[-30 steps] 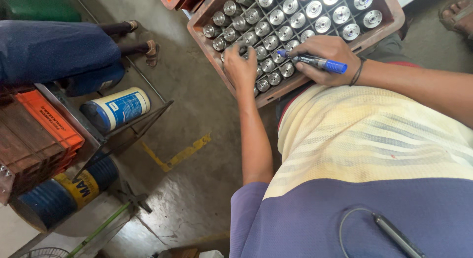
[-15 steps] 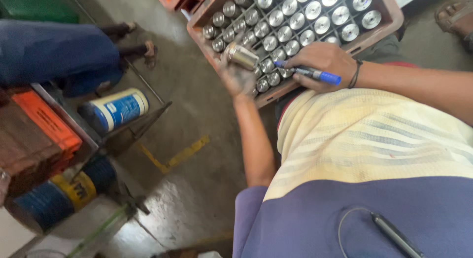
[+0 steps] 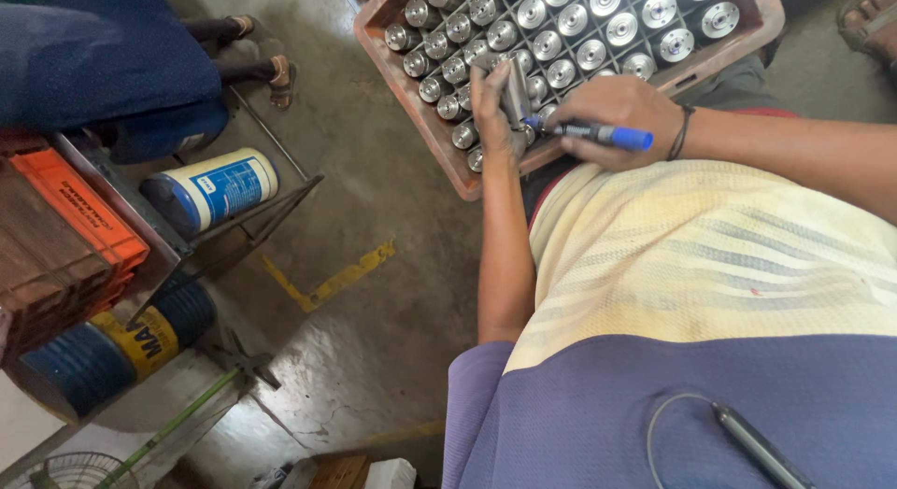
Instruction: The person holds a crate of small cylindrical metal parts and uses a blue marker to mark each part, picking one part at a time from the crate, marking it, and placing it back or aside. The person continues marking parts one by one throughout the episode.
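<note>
My left hand (image 3: 493, 111) grips a short silver metal cylinder (image 3: 515, 89), held on its side just above the near edge of a reddish-brown plastic crate (image 3: 411, 125). My right hand (image 3: 617, 115) holds a blue marker pen (image 3: 598, 132) with its tip against the cylinder. The crate rests by my lap and its grid of cells holds several more upright metal cylinders (image 3: 579, 52).
Another person in blue sits at the upper left, their sandalled feet (image 3: 271, 69) on the concrete floor. A blue-and-white can (image 3: 213, 188) lies on a metal rack, with orange crates (image 3: 75, 227) and a blue drum (image 3: 103, 354) beside it. Yellow tape (image 3: 327, 279) marks the floor.
My left hand lifted one cylinder out of the crate and turned it on its side. My right hand brought the marker tip onto it.
</note>
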`<state>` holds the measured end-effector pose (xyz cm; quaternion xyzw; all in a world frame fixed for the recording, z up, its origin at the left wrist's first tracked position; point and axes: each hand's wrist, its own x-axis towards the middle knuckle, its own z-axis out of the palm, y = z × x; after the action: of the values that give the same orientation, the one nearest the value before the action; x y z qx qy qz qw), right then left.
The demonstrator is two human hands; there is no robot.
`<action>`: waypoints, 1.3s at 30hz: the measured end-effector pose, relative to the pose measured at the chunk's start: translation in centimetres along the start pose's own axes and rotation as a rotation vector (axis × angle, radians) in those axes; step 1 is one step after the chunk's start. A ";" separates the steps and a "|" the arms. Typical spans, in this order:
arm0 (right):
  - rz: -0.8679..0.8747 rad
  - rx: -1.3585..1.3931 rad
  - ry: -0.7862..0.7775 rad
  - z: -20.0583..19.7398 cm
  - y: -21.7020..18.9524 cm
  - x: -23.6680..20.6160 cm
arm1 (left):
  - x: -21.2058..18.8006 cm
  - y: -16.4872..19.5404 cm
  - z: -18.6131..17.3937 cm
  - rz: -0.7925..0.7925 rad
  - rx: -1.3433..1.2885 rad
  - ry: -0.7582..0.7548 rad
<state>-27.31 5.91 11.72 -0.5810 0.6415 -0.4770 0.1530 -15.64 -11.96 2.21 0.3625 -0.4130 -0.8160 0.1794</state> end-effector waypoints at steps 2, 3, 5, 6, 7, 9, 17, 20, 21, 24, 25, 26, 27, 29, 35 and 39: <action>-0.006 -0.008 0.006 0.0 -0.1 0.0 | 0.1 -0.2 -0.3 -0.066 -0.088 -0.028; 0.016 0.011 0.050 0.0 -0.1 0.0 | 0.2 -0.3 -0.5 -0.099 -0.132 -0.036; 0.044 0.037 0.033 0.2 -0.2 0.0 | 0.5 -0.5 -0.9 -0.136 -0.239 -0.054; 0.053 0.041 -0.022 0.3 -0.3 0.0 | 0.7 -0.5 -1.2 -0.154 -0.290 -0.065; 0.065 0.041 -0.075 0.3 -0.3 0.0 | 0.8 -0.4 -1.4 -0.077 -0.134 -0.040; 0.070 0.067 0.023 0.2 -0.1 0.0 | 1.0 0.3 -1.9 0.077 0.176 0.005; 0.163 0.047 0.067 -0.1 0.4 -0.4 | -1.6 3.7 -2.8 0.371 1.495 0.285; 0.168 0.046 0.065 0.2 0.4 -0.5 | -0.9 4.1 -3.1 0.365 1.710 0.391; 0.156 0.046 0.078 0.2 0.4 -0.4 | -0.5 4.4 -3.4 0.371 1.782 0.417; 0.151 0.038 0.062 0.1 0.4 -0.3 | 0.4 5.6 -5.0 0.451 1.804 0.341; 0.155 0.025 0.054 0.0 0.4 -0.2 | 0.2 6.3 -5.9 0.582 1.674 0.300; 0.134 0.030 0.076 -0.1 0.3 -0.1 | -0.2 7.0 -6.8 0.715 1.538 0.247; 0.117 0.030 0.103 -0.3 0.2 0.0 | -0.4 7.2 -7.3 0.842 1.395 0.183; 0.071 -0.018 0.074 -0.4 -0.1 0.1 | -0.5 6.4 -7.3 0.580 0.476 0.039; -0.154 -0.048 -0.008 0.3 -0.4 1.5 | 0.7 -0.6 -3.5 0.117 -0.195 -0.090; -0.122 0.005 -0.013 0.3 -0.3 1.0 | 1.2 -2.7 -2.5 0.043 -0.127 0.094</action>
<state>-27.14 4.94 12.17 -0.6219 0.6026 -0.4831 0.1293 -14.60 -12.42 -1.44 0.3792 -0.3595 -0.8186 0.2387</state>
